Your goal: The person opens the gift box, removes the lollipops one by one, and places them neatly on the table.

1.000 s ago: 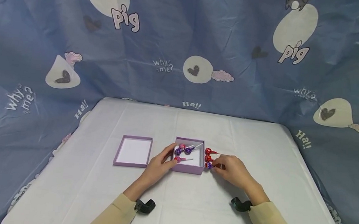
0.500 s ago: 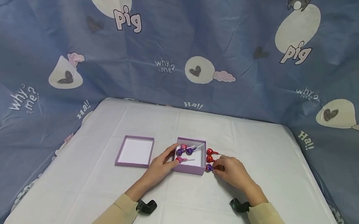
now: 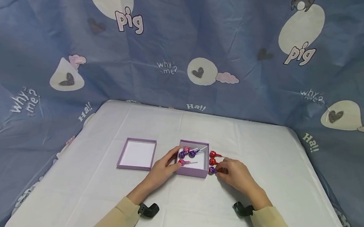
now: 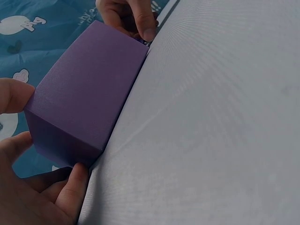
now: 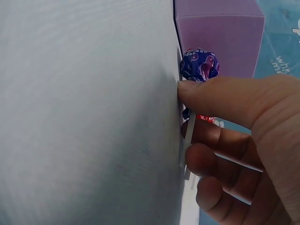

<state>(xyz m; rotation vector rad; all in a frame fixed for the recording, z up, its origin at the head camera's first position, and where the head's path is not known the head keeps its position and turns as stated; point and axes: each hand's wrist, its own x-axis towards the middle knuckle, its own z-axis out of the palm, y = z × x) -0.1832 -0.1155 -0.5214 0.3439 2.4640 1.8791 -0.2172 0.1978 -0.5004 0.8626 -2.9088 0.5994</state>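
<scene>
In the head view a shallow purple box (image 3: pixel 192 172) stands mid-table with several wrapped lollipops inside, among them a pink one (image 3: pixel 182 162) and a purple one (image 3: pixel 192 153). My left hand (image 3: pixel 161 167) holds the box by its left side, the thumb at the front corner and the fingers along the wall. My right hand (image 3: pixel 235 174) pinches a purple-wrapped lollipop (image 5: pixel 199 64) just below its head; its white stick runs down past the curled fingers. That candy lies close to the box's right wall. Beyond it are two red lollipops, a far one (image 3: pixel 213 154) and a nearer one (image 3: pixel 212 161).
Left of the box lies a purple-rimmed lid (image 3: pixel 136 167), its white inside facing up. A white cloth (image 3: pixel 190 214) covers the table. Behind and at the sides hangs a blue printed curtain (image 3: pixel 163 30).
The right hand has shifted the purple lollipop slightly toward the front, leaving a little more space from the red ones. The left hand stays on the box.
</scene>
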